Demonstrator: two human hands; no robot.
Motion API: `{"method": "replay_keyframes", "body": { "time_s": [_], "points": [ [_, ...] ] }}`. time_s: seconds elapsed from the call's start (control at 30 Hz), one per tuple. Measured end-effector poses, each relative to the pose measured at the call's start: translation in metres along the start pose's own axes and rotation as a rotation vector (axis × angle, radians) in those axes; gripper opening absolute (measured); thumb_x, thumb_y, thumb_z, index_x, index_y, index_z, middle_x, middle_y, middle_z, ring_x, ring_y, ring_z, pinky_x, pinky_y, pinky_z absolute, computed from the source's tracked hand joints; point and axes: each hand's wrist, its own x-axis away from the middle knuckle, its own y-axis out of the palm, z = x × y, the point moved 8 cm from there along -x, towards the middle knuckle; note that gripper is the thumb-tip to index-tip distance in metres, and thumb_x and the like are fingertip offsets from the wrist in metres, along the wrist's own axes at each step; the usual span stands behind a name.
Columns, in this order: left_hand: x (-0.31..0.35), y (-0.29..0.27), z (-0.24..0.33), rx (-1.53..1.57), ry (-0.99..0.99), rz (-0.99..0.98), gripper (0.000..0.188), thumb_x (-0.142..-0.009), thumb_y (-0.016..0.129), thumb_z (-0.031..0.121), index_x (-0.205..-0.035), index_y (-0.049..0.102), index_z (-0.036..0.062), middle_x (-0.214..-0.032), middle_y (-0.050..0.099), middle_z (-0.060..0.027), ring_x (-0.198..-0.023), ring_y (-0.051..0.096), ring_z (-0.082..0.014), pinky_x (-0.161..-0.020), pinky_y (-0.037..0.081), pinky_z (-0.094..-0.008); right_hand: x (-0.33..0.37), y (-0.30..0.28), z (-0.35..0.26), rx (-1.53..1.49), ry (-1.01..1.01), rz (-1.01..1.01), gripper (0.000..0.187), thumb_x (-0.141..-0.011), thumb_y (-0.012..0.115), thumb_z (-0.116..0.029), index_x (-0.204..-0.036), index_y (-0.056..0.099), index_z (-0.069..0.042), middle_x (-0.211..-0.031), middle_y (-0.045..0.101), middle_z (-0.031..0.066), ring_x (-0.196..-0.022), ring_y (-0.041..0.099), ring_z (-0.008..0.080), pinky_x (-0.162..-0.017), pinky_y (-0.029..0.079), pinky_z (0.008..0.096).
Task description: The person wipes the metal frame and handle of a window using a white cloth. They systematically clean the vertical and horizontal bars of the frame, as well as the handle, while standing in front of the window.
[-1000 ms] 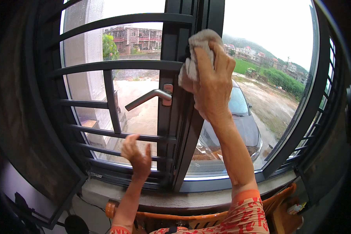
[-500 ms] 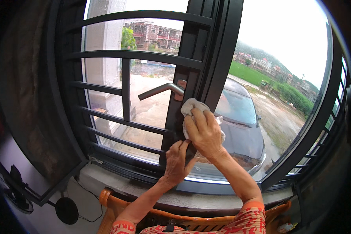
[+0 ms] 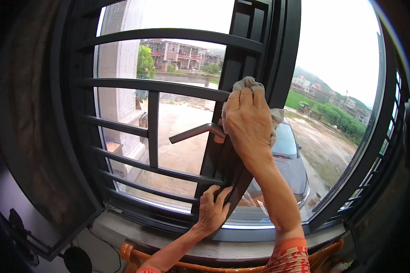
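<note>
A grey-white cloth (image 3: pixel 249 83) is bunched under my right hand (image 3: pixel 248 122), which presses it against the dark upright window frame (image 3: pixel 232 175). The cloth's folds stick out above the fingertips and along the hand's right side. Just left of this hand, the metal window handle (image 3: pixel 195 133) points leftward; its mounting plate is partly covered by the hand. Lower down, my left hand (image 3: pixel 212 209) grips the bottom part of the same frame with bent fingers.
Dark horizontal bars (image 3: pixel 155 84) cross the left window section. Beneath runs a concrete sill (image 3: pixel 168 239), with a wooden chair back (image 3: pixel 187 264) in front. A black-framed panel (image 3: pixel 36 214) stands at left. Outside the glass is a parked car (image 3: pixel 284 170).
My right hand has moved up the frame with the cloth, from below the handle to beside and above it. My left hand stays low on the frame. The view has shifted upward.
</note>
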Motion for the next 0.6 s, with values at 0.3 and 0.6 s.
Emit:
{"method": "replay_keyframes", "body": {
  "time_s": [0.3, 0.6],
  "points": [
    [-0.011, -0.028, -0.033, 0.083, 0.025, -0.012, 0.060, -0.071, 0.078, 0.010, -0.124, 0.051, 0.0030, -0.120, 0.042, -0.0166, -0.112, 0.044, -0.0329, -0.095, 0.036, -0.0428, 0.000, -0.012, 0.005, -0.458, -0.149, 0.019, 0.040, -0.069, 0.071, -0.008, -0.107, 0.059, -0.004, -0.113, 0.060, 0.0126, -0.103, 0.054, 0.0305, -0.085, 0.050, 0.0383],
    [-0.043, -0.120, -0.123, -0.211, -0.052, 0.520, 0.066, -0.080, 0.068, 0.012, -0.136, 0.035, 0.0004, -0.130, 0.036, -0.0211, -0.121, 0.034, -0.0375, -0.102, 0.026, -0.0477, -0.006, 0.017, -0.006, -0.167, 0.083, 0.189, 0.037, -0.080, 0.061, -0.012, -0.114, 0.057, 0.000, -0.109, 0.059, 0.0170, -0.100, 0.053, 0.0338, -0.085, 0.048, 0.0408]
  ]
}}
